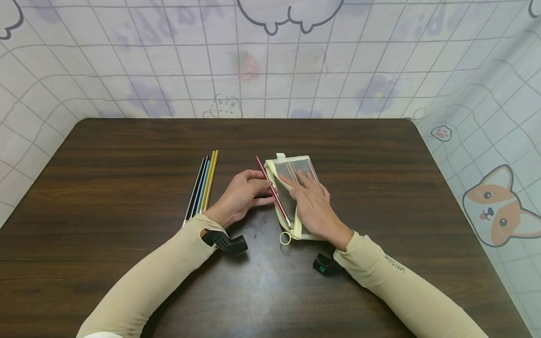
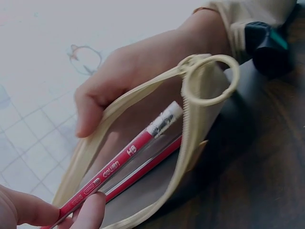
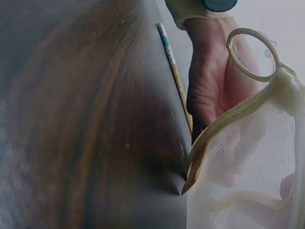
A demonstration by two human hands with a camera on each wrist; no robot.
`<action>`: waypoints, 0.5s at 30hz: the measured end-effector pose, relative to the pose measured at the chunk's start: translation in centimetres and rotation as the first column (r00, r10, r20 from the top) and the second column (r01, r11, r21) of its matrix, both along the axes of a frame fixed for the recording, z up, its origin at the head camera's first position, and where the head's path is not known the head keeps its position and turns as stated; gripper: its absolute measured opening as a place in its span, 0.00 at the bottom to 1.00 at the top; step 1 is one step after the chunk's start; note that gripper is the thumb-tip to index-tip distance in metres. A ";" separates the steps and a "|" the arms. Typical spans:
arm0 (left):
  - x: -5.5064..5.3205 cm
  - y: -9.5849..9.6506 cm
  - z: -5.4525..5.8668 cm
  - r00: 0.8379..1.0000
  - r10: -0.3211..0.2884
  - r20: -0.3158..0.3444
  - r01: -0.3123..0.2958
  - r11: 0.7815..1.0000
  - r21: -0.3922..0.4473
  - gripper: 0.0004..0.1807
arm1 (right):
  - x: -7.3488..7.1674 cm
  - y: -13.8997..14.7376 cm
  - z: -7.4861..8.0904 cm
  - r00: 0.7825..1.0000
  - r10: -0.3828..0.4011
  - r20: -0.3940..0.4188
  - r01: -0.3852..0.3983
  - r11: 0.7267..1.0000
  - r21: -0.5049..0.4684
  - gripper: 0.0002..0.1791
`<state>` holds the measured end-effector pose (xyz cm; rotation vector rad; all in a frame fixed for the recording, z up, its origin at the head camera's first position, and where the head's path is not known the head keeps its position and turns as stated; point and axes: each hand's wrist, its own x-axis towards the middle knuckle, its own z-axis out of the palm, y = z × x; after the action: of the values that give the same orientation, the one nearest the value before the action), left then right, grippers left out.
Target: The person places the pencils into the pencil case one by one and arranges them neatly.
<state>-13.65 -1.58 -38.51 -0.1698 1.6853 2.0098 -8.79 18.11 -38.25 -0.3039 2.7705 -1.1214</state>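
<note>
In the head view, my left hand [image 1: 243, 195] pinches a red pencil [image 1: 281, 206] between thumb and fingers. The pencil lies slanted at the unzipped mouth of a cream mesh pencil pouch [image 1: 302, 162]. Its white eraser end points toward the pouch's ring pull [image 1: 285, 238]. My right hand [image 1: 313, 203] rests on the pouch with fingers extended, the thumb by the zipper edge. Seen from the left wrist, the pencil [image 2: 116, 164] reads HB, and another red pencil [image 2: 152, 164] lies inside the gaping pouch. The right wrist view shows the mesh side [image 3: 228, 152] up close.
Left of my left hand, several pencils lie side by side: black [image 1: 195, 188], blue [image 1: 203, 188] and yellow [image 1: 211, 176]. The dark wooden table [image 1: 127, 188] extends around the pouch. A patterned curtain [image 1: 270, 61] hangs behind the table and along its sides.
</note>
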 end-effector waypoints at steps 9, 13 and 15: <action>0.8 0.6 0.0 0.999 -0.036 0.014 0.036 0.999 -0.016 0.25 | 0.0 0.0 0.0 1.000 0.005 0.000 -0.005 1.000 0.014 0.30; 0.7 0.9 0.1 0.998 -0.057 0.015 0.057 0.998 -0.037 0.26 | 0.1 -0.1 0.0 1.000 0.003 0.002 -0.003 1.000 0.011 0.30; 0.6 1.0 0.2 0.998 -0.060 0.016 0.061 0.997 -0.044 0.27 | 0.1 -0.1 0.0 1.000 0.003 0.000 -0.003 1.000 0.010 0.29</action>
<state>-13.02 -0.57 -38.33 -0.1463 1.7072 1.9235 -8.70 18.02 -38.22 -0.3068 2.7735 -1.1059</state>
